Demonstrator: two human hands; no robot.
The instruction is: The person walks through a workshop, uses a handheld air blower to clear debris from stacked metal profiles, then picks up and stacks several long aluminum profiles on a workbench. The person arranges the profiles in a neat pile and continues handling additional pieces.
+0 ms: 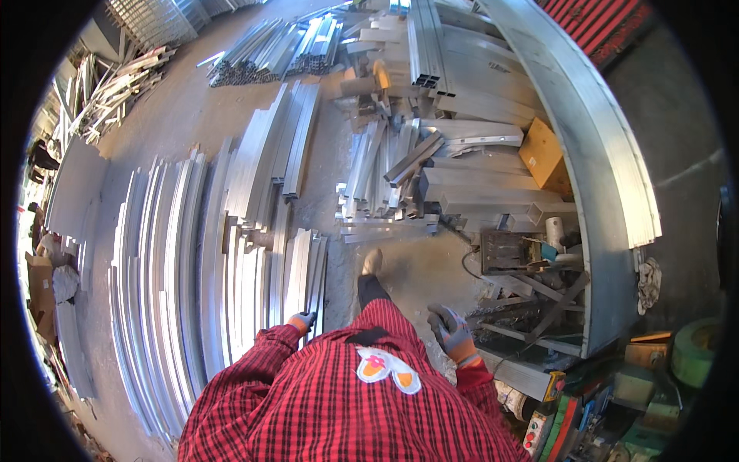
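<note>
- Hanging low on the left side, the left hand point(301, 321) is right by the near part of the short metal bars point(302, 269), in a glove with dark fingers and an orange patch toward the wrist.
- Those left fingers look bent inward; how wide they stand, or whether they touch a bar, I cannot tell from up here.
- And over to the right hand point(453, 333): grey glove, orange cuff, held well apart from the left, its fingers partly curled. Whether anything sits inside them, I cannot tell.
- Here are the short bars, then, lying side by side on the floor point(431, 266), just left of the walkway.
- Beside them, further left, long silver bars point(165, 269) run in a close row, their ends uneven.
- Up ahead, wider bars point(258, 154) lie together, with a big stack of square tubes point(254, 65) beyond, hollow ends facing this way.
- Middle of the scene now: a heap of cut pieces point(377, 165), some crossing over others.
- Right of that, a brown box point(544, 154) stands tilted among pale beams point(481, 185).
- Down in the right corner, a control box point(533, 435) shows red and green buttons, near a round green machine part point(699, 350).
- And below it all, a red-and-black checked shirt point(308, 408) fills the lower middle, one pale shoe point(372, 262) out in front on the floor.
</note>
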